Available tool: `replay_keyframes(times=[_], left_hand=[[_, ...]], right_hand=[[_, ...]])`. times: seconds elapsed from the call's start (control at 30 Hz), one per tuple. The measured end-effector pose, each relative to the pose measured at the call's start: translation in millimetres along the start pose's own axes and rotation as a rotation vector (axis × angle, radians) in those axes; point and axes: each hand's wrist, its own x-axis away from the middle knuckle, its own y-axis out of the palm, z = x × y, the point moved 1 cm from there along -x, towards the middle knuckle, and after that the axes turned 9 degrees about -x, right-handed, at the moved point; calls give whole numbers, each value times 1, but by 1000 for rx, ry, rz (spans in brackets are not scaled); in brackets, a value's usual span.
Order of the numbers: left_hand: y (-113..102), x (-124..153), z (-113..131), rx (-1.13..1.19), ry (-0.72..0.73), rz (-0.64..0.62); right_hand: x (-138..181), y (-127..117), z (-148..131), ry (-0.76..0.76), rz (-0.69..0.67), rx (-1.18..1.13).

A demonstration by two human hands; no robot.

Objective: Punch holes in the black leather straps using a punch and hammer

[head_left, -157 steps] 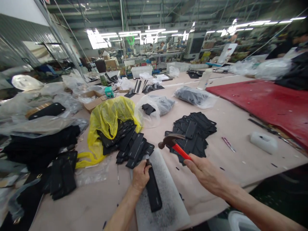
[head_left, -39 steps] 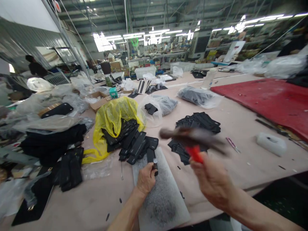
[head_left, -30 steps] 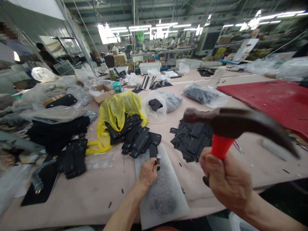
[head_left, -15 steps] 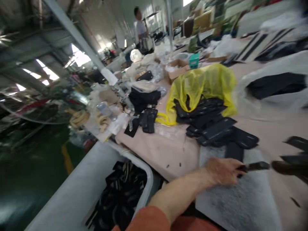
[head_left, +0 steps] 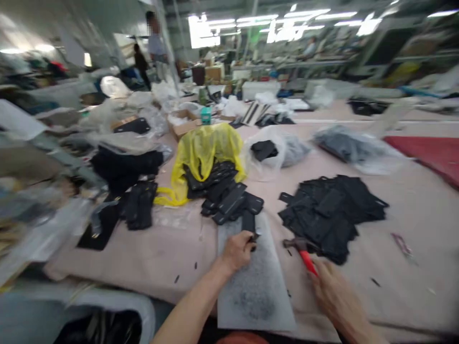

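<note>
My left hand [head_left: 236, 248] is closed round a small punch tool, its tip just showing at the fingers, on the grey-white cutting board [head_left: 256, 291]. A black strap piece [head_left: 248, 222] lies at the board's far end, right by that hand. My right hand [head_left: 332, 291] grips the red handle of a hammer [head_left: 303, 251], whose head rests low near the table, to the right of the board. A heap of black strap pieces [head_left: 229, 198] spills from a yellow plastic bag [head_left: 210, 150] behind the board. Another black pile [head_left: 332, 215] lies just beyond the hammer.
Clear bags of black parts [head_left: 355, 145] and a red mat [head_left: 430, 153] lie at the right. Black fabric and plastic wrap [head_left: 122, 167] crowd the left. A grey bin [head_left: 89, 313] stands below the table's near left edge. People stand in the far background.
The hammer, raised high a second ago, has come down near the table. The view swung left toward the bin and back. My left hand stayed on the board with the punch.
</note>
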Motion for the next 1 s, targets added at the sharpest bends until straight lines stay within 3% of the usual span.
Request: replay_keyframes(times=[0.13,0.23,0.33,0.6,0.87,1.0], left_hand=[[5,-6,-11,-11,26,17],[6,-5,-11,-33,40,5],[5,-6,-8,-14,34,7],[-18,-22,-12,145,-284,90],[-23,-6,-22,98,-262,137],[-21,-5,-21,98,-280,149]], right_hand=[[-26,11,-30,-44,49,-209],[-51,30,-66,-63,-42,-269],[-57,46,-85,-31,-95,-292],[-52,51,-80,18,-88,-314],[-52,47,-81,4,-83,-327],[-59,53,-96,55,-22,-248]])
